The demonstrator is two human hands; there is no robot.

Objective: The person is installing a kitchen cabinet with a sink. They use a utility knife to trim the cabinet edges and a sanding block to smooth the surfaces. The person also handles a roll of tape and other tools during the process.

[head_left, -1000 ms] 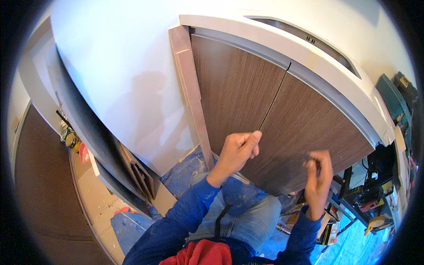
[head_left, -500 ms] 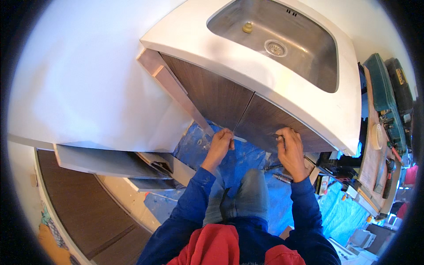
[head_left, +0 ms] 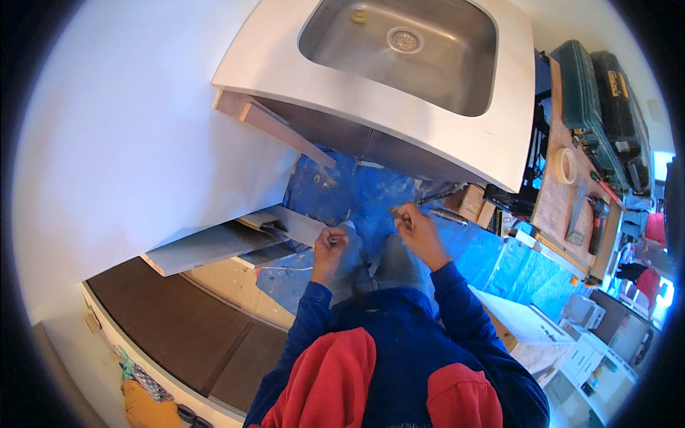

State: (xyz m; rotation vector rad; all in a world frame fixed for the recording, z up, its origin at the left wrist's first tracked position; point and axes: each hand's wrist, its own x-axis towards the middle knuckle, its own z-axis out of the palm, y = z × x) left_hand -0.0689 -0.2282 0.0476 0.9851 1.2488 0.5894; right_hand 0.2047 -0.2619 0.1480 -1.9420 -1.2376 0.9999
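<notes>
The left hand [head_left: 329, 251] and right hand [head_left: 421, 232] curl half-closed, contents I can't tell; a steel sink [head_left: 432, 75] lies at their twelve o'clock.

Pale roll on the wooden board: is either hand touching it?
No, the left hand and right hand are both near the legs, away from the roll.

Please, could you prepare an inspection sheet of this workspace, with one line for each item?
Surface: white countertop with metal sink; blue sheet on the floor.
Job's things: dark cabinet doors below the countertop.
Clutter: tape roll and drill on a wooden bench; green case and black case beside them.
Hands: left hand curled, contents unclear; right hand pinched, perhaps on something small.
Cables: a thin pale line on the sheet, possibly a cord.
Surroundings: white wall and boards at left.
</notes>
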